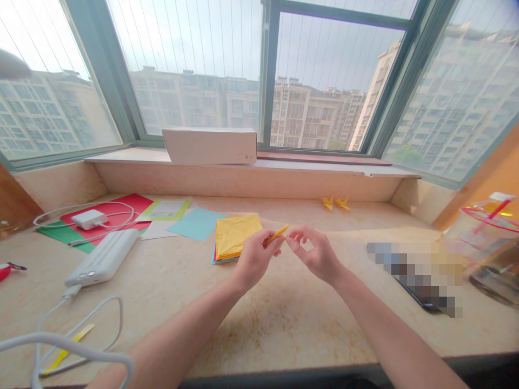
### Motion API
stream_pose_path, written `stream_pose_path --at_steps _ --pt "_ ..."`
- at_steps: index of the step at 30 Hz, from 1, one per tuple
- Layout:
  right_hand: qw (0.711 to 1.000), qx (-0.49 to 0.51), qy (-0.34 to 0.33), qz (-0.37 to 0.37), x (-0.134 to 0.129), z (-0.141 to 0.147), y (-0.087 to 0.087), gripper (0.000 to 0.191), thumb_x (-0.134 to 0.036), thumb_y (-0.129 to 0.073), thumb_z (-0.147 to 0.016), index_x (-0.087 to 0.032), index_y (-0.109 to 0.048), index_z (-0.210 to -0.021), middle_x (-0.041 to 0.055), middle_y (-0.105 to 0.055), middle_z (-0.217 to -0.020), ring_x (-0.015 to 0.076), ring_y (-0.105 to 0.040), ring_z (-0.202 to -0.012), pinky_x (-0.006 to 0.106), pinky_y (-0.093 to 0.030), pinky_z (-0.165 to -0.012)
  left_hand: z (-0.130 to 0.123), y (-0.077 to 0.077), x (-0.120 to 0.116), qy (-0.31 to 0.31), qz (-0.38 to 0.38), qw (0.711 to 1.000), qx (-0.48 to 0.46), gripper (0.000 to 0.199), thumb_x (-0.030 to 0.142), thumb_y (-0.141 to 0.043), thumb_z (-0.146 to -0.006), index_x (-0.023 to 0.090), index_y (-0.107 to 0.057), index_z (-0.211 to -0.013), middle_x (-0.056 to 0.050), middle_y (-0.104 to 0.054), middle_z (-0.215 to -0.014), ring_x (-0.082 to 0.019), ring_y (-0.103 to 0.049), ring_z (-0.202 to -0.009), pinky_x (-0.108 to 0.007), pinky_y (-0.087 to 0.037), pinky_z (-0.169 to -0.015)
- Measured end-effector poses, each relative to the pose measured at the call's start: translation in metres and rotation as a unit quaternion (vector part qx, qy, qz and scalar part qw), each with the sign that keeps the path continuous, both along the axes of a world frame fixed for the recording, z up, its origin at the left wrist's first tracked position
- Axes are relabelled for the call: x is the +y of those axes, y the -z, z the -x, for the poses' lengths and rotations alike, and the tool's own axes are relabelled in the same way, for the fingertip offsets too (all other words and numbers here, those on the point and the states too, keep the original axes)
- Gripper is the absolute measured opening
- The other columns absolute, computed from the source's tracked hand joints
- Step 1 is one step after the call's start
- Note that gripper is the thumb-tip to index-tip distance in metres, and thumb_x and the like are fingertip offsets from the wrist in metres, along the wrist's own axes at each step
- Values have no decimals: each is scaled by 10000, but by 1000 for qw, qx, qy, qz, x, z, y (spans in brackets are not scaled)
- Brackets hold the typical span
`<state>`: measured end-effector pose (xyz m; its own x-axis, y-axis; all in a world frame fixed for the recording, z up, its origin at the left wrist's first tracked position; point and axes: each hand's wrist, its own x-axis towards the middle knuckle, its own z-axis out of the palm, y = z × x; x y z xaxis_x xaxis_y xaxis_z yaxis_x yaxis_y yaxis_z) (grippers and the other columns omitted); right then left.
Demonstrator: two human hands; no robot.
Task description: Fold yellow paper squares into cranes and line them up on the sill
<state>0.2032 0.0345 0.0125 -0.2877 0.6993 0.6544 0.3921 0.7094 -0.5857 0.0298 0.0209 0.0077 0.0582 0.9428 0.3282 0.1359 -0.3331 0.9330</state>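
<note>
In the head view, your left hand (257,256) has its grip closed around a yellow fold (279,232) above the counter (308,329), just right of the stack (239,235). Your right hand (318,253) has its fingertips by the fold; whether that grip pinches it, I cannot tell. Two cranes (343,203) stand far right.

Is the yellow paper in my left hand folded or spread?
Folded: the yellow paper shows as a narrow, pointed shape in the left hand.
</note>
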Motion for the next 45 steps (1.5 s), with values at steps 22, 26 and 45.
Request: stream_pose_path --at_steps 22,26,45 --pt "988 -73 15 -134 -1 -3 4 140 -197 -571 -910 -246 -653 -1013 45 -706 -907 196 -638 -763 365 -496 -791 -1 -2 -1 12 -3 999 -43 203 349 -678 -813 147 -678 -796 -2 -623 -652 -134 -578 -622 -238 -437 -606" --pt "989 -61 17 -134 0 -5 6 136 -170 -577 -898 -245 -648 -986 41 -707 -909 198 -637 -799 355 -486 -793 -1 -1 -1 21 -10 1000 -9 211 351 -667 -823 146 -681 -779 -8 -628 -655 -142 -587 -636 -242 -438 -616" --pt "986 -68 26 -153 0 -1 9 82 -209 -640 -882 -210 -652 -963 31 -701 -890 160 -610 -705 341 -475 -767 1 -9 -4 31 28 999 -32 289 404 -643 -851 142 -635 -730 -8 -638 -628 -132 -587 -600 -235 -404 -586"
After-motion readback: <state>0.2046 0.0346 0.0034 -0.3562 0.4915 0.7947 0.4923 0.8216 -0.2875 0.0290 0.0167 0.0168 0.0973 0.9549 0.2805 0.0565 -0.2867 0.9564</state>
